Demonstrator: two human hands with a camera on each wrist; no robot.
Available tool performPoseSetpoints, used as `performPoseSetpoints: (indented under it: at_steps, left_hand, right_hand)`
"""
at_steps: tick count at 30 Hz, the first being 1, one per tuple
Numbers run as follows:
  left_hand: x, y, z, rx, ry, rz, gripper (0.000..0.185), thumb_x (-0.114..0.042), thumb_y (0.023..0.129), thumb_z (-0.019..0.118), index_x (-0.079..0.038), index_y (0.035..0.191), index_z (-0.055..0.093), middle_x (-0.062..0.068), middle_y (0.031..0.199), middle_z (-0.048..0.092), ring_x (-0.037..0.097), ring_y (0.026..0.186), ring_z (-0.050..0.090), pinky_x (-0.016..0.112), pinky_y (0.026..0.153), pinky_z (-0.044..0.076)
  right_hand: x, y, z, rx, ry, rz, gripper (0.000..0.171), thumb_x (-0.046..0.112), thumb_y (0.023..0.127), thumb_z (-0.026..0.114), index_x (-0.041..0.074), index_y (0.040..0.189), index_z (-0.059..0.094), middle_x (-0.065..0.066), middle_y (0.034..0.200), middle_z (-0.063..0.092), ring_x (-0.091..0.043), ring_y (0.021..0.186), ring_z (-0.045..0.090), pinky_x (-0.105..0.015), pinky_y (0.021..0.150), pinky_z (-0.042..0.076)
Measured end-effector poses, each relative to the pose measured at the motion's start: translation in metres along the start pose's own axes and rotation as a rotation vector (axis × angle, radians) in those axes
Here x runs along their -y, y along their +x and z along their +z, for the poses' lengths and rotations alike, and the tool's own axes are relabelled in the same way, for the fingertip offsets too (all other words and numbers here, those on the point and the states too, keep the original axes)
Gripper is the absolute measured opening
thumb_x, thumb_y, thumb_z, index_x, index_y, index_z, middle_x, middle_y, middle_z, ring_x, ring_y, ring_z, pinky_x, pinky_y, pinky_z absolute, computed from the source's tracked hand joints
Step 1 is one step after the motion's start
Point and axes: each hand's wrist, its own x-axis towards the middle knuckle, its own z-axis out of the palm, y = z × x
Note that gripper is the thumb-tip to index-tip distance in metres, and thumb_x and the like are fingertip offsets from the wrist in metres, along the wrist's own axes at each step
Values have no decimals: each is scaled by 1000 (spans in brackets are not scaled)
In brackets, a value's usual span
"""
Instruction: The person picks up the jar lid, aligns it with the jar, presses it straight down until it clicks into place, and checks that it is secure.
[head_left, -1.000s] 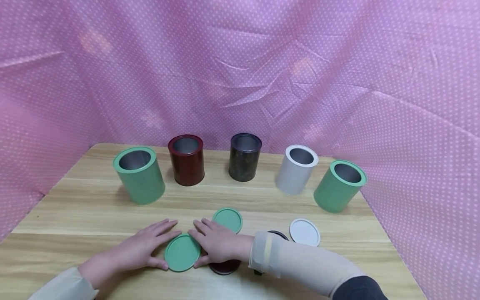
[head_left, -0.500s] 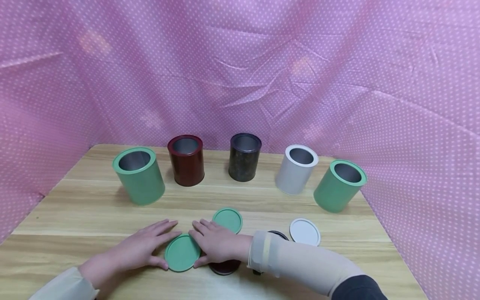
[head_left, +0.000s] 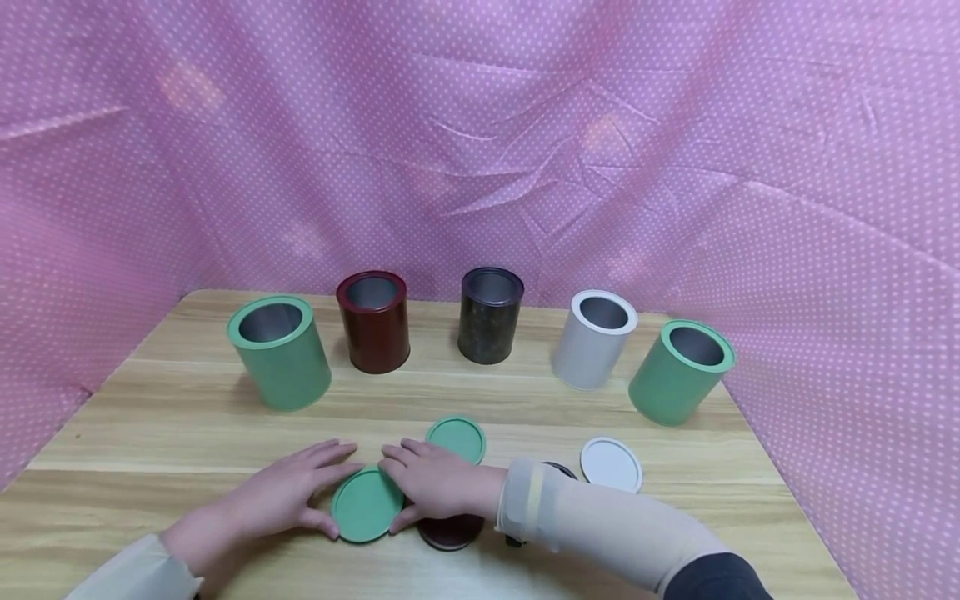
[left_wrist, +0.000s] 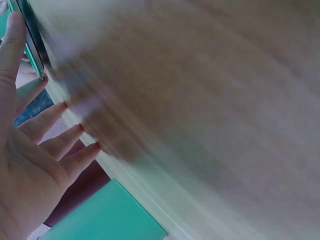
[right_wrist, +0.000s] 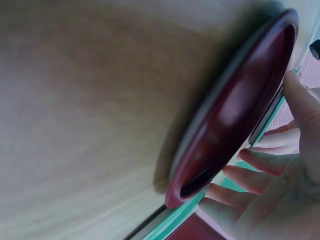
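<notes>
**Two hands frame a green lid on a wooden table**

Pink polka-dot fabric (head_left: pixel 525 150), creased and draped, closes in three sides of a pale wood-grain table (head_left: pixel 150 417) where a person's hands meet over a flat, round green lid (head_left: pixel 367 505). The lid lies near the front edge, between the two hands. The left hand (head_left: pixel 281 500) rests at its left rim, fingers straight and slightly spread along the tabletop, thumb touching the near-left edge. The right hand (head_left: pixel 431 487) mirrors it on the right rim, fingers extended and loosely apart, thumb at the lid's lower right edge. Neither hand is curled round the lid; whether the fingertips press on it or only touch cannot be told.

Just beside the right hand, a dark red lid (head_left: pixel 452 532) lies partly under the wrist; in the right wrist view its glossy raised rim (right_wrist: pixel 235 105) shows close to the fingers. A second green lid (head_left: pixel 456 438) lies just behind the right hand, a white lid (head_left: pixel 611 463) farther right, and a dark lid (head_left: pixel 562 468) peeks out behind the pale sleeve (head_left: pixel 600 525).

Five open cylindrical tins with dull metal interiors stand in an arc behind: a green tin (head_left: pixel 281 354), a dark red tin (head_left: pixel 373 325), a mottled dark tin (head_left: pixel 490 317), a white tin (head_left: pixel 592 342) and another green tin (head_left: pixel 678 373).
</notes>
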Motion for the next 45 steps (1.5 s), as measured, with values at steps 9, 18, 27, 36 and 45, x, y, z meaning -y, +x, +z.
performPoseSetpoints:
  at_steps: [9,18,27,36,45]
  left_hand:
    - [2,3,-8,34,-79,-29,88,-72,72,59,-13,136,56,9,137,58,40,128,50,56,97,47]
    - [3,6,-14,-35,-88,6,80,-69,73,64,-14,131,59,1,128,64,23,116,61,44,95,51]
    - [4,5,-18,-112,-134,-6,73,-63,76,69,-17,132,58,-2,126,64,22,114,62,44,92,53]
    - [5,1,-19,-210,-204,-66,75,-53,75,77,-17,136,55,3,130,63,26,116,61,50,92,52]
    - [10,-3,-27,-319,-187,-65,74,-40,72,84,-19,137,54,3,132,61,24,118,58,53,91,51]
  right_hand:
    - [-11,1,-1,-35,94,-26,80,59,85,63,11,145,40,-3,152,41,-19,140,39,-29,114,34]
    - [-25,2,-7,-64,290,-107,74,49,84,71,9,140,45,-1,138,55,-8,127,50,-19,107,38]
    - [-39,5,-13,-94,520,-196,69,38,84,74,8,140,45,0,133,57,-4,124,51,-16,107,36]
    - [-41,7,-16,-111,767,-132,78,33,86,74,12,149,34,0,146,48,-11,136,42,-25,112,33]
    - [-42,21,-22,-234,851,-217,76,19,84,77,9,147,36,-4,143,51,-12,131,47,-31,111,38]
